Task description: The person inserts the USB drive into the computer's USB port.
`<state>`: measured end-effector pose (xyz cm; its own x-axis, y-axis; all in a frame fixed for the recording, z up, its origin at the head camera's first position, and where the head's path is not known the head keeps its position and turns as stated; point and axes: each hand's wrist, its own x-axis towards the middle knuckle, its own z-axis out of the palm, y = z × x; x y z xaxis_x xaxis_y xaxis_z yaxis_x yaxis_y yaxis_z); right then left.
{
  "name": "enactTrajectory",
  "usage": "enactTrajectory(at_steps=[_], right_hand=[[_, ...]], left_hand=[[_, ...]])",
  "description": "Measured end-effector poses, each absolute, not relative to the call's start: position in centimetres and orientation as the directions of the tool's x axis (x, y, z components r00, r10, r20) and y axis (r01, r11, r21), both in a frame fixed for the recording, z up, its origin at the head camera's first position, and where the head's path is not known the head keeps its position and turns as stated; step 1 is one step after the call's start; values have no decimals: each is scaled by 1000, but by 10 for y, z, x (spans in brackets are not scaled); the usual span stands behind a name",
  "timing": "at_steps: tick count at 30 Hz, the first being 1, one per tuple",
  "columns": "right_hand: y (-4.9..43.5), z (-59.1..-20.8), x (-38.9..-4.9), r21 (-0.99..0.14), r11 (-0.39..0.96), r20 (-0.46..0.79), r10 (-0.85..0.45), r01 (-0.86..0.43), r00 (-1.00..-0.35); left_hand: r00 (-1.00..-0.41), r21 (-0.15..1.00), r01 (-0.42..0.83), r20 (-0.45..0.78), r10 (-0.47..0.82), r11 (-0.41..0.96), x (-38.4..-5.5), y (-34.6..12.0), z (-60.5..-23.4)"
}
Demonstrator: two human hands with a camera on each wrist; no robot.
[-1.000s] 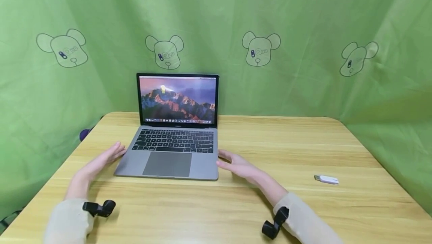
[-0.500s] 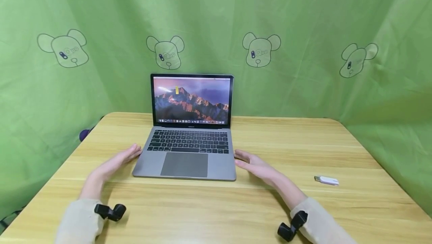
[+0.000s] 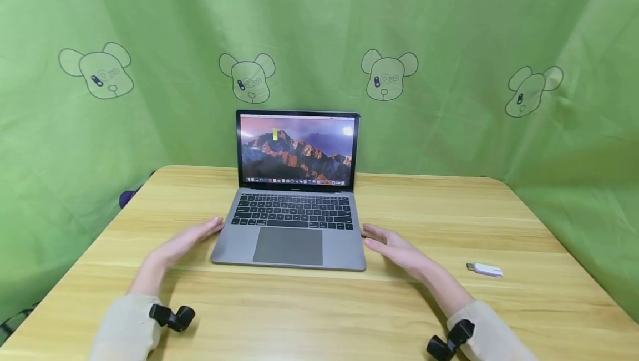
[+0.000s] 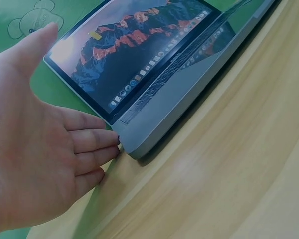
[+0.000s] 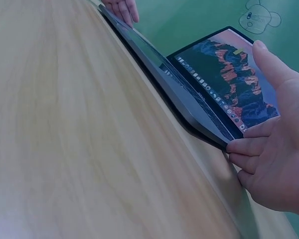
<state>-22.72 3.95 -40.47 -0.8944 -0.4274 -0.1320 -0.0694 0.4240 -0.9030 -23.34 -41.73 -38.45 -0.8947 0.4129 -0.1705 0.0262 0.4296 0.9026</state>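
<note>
A grey laptop point(image 3: 289, 244) stands unfolded on the wooden table, its lit screen point(image 3: 297, 150) showing a mountain picture with a small yellow mark. Beside its left edge, my left hand point(image 3: 187, 242) has straight fingers, the tips right at the laptop's side. On the opposite side my right hand point(image 3: 394, 249) is held the same way, fingertips at the right edge. Both wrist views show the palms facing the laptop with the thumbs raised; neither hand curls round it.
A white USB stick point(image 3: 486, 269) lies on the right part of the table point(image 3: 319, 311). Behind the table hangs a green curtain point(image 3: 314, 17) with bear-head outlines, which also runs along both sides. Each sleeve carries a black camera mount point(image 3: 172, 316).
The laptop has slid to the right across the table, with both hands moving along at its sides. The USB stick stays in its place.
</note>
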Motion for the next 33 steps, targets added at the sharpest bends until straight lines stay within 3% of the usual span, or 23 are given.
enactTrajectory(at_steps=[33], right_hand=[[30,-413,-224,-915,401,-110,-345,-40,-932]], left_hand=[[-851,892,121,-134,508,436,-247,-440,-389]])
